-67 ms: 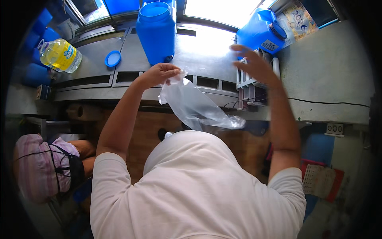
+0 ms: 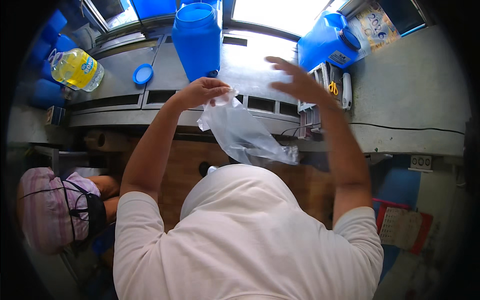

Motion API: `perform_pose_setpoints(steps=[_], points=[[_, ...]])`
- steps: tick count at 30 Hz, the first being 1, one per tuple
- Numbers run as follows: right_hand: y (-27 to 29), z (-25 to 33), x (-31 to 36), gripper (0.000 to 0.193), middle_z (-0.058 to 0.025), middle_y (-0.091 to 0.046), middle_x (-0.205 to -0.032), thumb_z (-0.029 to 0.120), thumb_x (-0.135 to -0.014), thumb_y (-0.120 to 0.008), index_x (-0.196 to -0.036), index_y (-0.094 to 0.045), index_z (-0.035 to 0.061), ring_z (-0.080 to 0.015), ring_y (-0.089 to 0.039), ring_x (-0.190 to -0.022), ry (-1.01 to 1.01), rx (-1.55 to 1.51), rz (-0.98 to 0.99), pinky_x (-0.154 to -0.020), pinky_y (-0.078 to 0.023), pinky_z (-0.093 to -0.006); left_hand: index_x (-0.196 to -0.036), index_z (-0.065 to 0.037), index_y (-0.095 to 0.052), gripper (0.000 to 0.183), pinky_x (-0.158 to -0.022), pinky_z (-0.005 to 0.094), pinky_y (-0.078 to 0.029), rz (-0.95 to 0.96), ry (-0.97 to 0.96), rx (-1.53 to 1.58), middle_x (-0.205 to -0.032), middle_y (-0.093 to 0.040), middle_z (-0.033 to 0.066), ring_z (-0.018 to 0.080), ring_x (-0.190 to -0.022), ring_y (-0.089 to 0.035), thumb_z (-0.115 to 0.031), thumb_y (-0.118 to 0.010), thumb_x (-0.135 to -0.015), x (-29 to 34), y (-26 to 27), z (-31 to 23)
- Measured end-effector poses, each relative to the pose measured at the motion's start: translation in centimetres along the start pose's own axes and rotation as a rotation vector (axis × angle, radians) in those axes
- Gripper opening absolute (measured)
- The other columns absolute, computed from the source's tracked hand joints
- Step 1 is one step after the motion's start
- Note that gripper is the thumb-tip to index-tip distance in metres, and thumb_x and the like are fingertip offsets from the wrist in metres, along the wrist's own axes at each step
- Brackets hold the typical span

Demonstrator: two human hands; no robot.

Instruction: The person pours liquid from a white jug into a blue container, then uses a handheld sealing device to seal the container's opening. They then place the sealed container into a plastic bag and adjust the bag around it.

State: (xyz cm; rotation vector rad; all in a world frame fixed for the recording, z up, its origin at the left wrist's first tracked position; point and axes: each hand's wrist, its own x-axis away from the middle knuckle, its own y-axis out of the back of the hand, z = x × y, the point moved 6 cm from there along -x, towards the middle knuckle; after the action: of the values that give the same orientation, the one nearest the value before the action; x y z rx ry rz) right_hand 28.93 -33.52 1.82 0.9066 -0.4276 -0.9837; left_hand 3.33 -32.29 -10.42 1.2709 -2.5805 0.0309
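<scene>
A clear plastic bag (image 2: 245,127) hangs from my left hand (image 2: 202,93), which pinches its upper end. The bag slants down to the right, its crumpled lower end close to my shirt front. To the right my right hand (image 2: 300,85) is in the air over the counter, somewhat smeared by motion, with its fingers apart and nothing in them. Just beyond my left hand stands an uncapped blue jerrycan (image 2: 196,47). Its likely lid, a round blue cap (image 2: 143,74), lies flat on the counter to the left.
A large bottle with a yellow label (image 2: 77,70) lies at the far left. Another blue jerrycan (image 2: 327,42) is at the back right, near yellow-handled scissors (image 2: 333,88) in a rack (image 2: 312,112). A black cable (image 2: 405,128) crosses the right counter. Another person (image 2: 57,210) sits at lower left.
My right hand has moved left, toward the bag, uncovering the scissors. The bag's lower end has swung slightly left, while my left hand keeps its pinch.
</scene>
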Motion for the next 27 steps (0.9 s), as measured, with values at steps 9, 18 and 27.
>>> perform_pose_setpoints(steps=[9, 18, 27], points=[[-6.6, 0.5, -6.6, 0.022, -0.0037, -0.066, -0.084, 0.019, -0.085, -0.073, -0.098, -0.068, 0.0023, -0.0115, -0.06, -0.075, -0.108, -0.433, 0.306, -0.071, -0.05, -0.0276, -0.093, -0.004, -0.066, 0.021, -0.059, 0.0217, -0.047, -0.203, 0.104, -0.436, -0.074, -0.063, -0.001, 0.0052, -0.065, -0.055, -0.021, -0.075, -0.086, 6.2, 4.8, -6.7], [-4.2, 4.6, -7.2, 0.03, -0.012, -0.066, -0.098, 0.014, -0.08, -0.074, -0.106, -0.065, 0.0039, -0.0256, -0.063, -0.086, 0.141, 0.198, -0.627, -0.079, -0.051, -0.0343, -0.09, -0.003, -0.07, 0.019, -0.055, 0.0237, -0.047, -0.172, 0.1, -0.453, -0.069, -0.065, 0.0007, 0.0088, -0.062, -0.058, -0.022, -0.068, -0.09, 6.2, 8.5, -3.8], [-16.1, 10.9, -4.8, 0.035, -0.0069, -0.069, -0.086, 0.043, -0.08, -0.074, -0.086, -0.069, 0.0095, -0.0267, -0.068, -0.079, 0.017, 0.034, -0.079, -0.074, -0.052, -0.0405, -0.084, 0.001, -0.064, 0.019, -0.045, 0.0215, -0.04, -0.166, 0.144, -0.026, -0.069, -0.064, 0.0061, 0.0083, -0.052, -0.053, -0.016, -0.071, -0.089, 4.4, 7.4, -2.9]])
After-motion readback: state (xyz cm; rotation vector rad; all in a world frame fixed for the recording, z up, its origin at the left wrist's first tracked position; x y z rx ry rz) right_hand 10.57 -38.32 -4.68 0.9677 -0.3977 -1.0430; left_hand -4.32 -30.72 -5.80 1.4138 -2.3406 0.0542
